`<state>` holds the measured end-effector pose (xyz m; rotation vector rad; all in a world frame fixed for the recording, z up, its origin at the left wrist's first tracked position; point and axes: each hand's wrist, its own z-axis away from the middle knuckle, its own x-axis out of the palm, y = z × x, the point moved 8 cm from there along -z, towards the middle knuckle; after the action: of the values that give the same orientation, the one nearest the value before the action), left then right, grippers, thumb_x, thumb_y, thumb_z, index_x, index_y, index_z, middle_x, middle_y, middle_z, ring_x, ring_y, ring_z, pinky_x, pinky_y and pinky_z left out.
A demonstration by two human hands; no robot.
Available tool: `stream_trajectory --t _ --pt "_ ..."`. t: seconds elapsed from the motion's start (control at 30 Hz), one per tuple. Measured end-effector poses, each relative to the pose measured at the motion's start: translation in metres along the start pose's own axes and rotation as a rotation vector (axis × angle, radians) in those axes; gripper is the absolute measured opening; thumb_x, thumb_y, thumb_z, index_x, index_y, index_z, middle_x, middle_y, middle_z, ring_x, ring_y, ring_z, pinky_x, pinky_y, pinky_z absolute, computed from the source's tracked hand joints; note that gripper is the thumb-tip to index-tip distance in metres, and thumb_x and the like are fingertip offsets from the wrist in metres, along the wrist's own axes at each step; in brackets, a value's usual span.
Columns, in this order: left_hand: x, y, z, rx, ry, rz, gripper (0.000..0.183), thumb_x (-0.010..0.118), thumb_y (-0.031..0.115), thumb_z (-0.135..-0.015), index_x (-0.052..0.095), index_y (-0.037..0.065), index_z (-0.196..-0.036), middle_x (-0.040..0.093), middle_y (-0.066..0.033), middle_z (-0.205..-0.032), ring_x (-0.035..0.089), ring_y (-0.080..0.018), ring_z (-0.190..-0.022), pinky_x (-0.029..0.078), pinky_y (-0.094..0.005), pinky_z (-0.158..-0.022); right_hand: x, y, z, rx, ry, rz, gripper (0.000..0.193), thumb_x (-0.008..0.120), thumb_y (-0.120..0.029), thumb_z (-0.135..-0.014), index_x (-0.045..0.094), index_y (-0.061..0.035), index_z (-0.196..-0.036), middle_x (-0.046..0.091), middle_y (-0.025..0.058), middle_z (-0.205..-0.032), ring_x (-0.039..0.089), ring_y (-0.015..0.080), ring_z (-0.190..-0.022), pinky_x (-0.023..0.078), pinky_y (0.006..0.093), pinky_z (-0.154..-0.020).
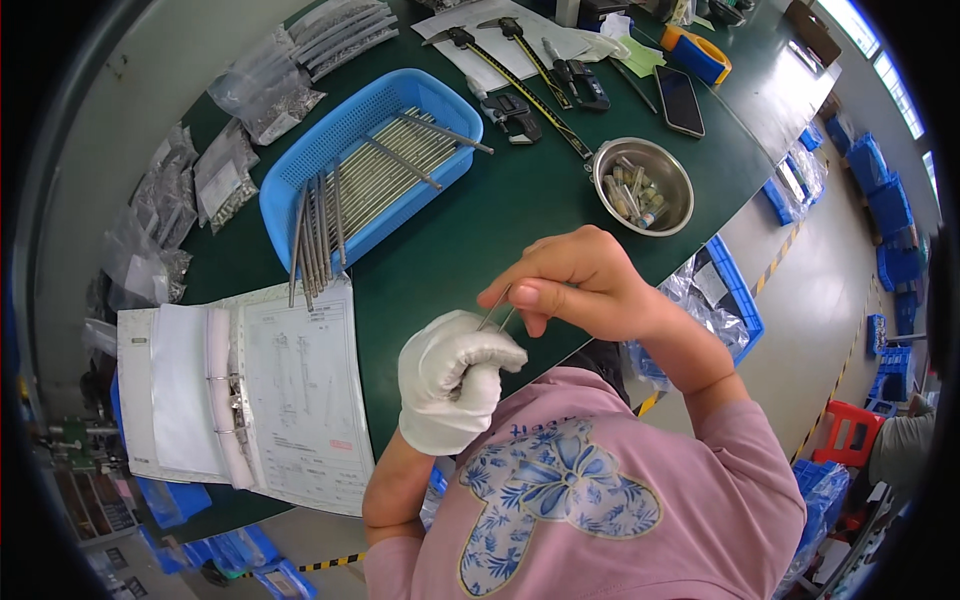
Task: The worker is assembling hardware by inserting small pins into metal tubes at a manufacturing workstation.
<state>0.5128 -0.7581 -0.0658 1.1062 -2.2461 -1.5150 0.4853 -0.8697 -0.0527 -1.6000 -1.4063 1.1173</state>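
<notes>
My left hand (450,380), in a white glove, is closed with its fingers curled in front of my chest. Whatever it may hold is hidden by the glove. Just above and to the right, my bare right hand (590,285) pinches a thin metal tool with two slim prongs, which looks like tweezers (495,308). The prongs point down at the gloved fingers. Beyond the hands, a blue plastic basket (285,160) holds several thin metal rods (375,180), some lying across its rim. A steel bowl (684,195) with small glass vials (635,190) stands to the right.
An open binder (310,400) with a drawing lies at the left of the green table (420,265). Bags of small metal parts (225,175) line the left edge. Calipers (520,90), micrometers (515,115) and a phone (680,100) lie at the back. Blue crates (740,290) stand below, right.
</notes>
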Motion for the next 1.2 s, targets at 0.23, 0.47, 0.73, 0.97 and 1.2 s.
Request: stream_trajectory --t 0.23,0.47,0.73,0.97,1.2 --pt "0.001 0.004 -0.007 0.092 0.002 -0.084 0.025 0.047 -0.009 -0.057 0.058 0.008 -0.070 0.055 -0.0066 -0.062 0.053 -0.0222 -0.054 0.042 -0.0299 -0.051 -0.005 0.000 0.002 -0.021 0.016 -0.013 0.021 0.051 -0.013 -0.085 0.063 0.0031 -0.090 0.057 0.0051 -0.054 0.054 0.0097 -0.052 0.040 0.0220 -0.047" --pt "0.008 -0.007 -0.005 -0.013 -0.098 0.003 0.021 0.046 -0.006 -0.060 0.057 0.007 -0.072 0.056 -0.0058 -0.061 0.053 -0.0231 -0.055 0.041 -0.0329 -0.052 0.007 0.027 0.008 0.252 -0.091 -0.403 0.027 0.046 -0.015 -0.088 0.057 0.0071 -0.099 0.057 0.0065 -0.057 0.051 0.0076 -0.049 0.038 0.0186 -0.044" --pt "-0.001 -0.018 0.005 -0.104 -0.101 -0.104 0.013 0.050 -0.002 -0.064 0.056 0.008 -0.071 0.058 -0.0077 -0.066 0.054 -0.0271 -0.062 0.040 -0.0361 -0.057 0.032 0.057 0.017 0.486 -0.070 -0.785 0.027 0.046 -0.013 -0.087 0.055 0.0082 -0.102 0.061 0.0098 -0.063 0.055 0.0093 -0.050 0.044 0.0184 -0.046" --pt "-0.008 -0.014 0.004 0.017 -0.196 -0.243 0.011 0.051 0.004 -0.061 0.057 0.010 -0.067 0.056 -0.0040 -0.061 0.053 -0.0248 -0.057 0.038 -0.0343 -0.056 0.016 0.049 0.010 0.359 -0.017 -0.119 0.020 0.050 -0.009 -0.085 0.059 0.0042 -0.098 0.062 0.0082 -0.072 0.056 0.0127 -0.061 0.045 0.0214 -0.057" --pt "-0.008 -0.014 0.003 -0.005 -0.267 -0.250 0.012 0.049 0.005 -0.061 0.058 0.010 -0.067 0.057 -0.0035 -0.062 0.053 -0.0245 -0.057 0.038 -0.0344 -0.057 0.008 0.036 0.003 -0.026 -0.034 0.204 0.014 0.047 -0.006 -0.084 0.057 0.0034 -0.085 0.055 0.0100 -0.071 0.054 0.0226 -0.071 0.043 0.0300 -0.069"
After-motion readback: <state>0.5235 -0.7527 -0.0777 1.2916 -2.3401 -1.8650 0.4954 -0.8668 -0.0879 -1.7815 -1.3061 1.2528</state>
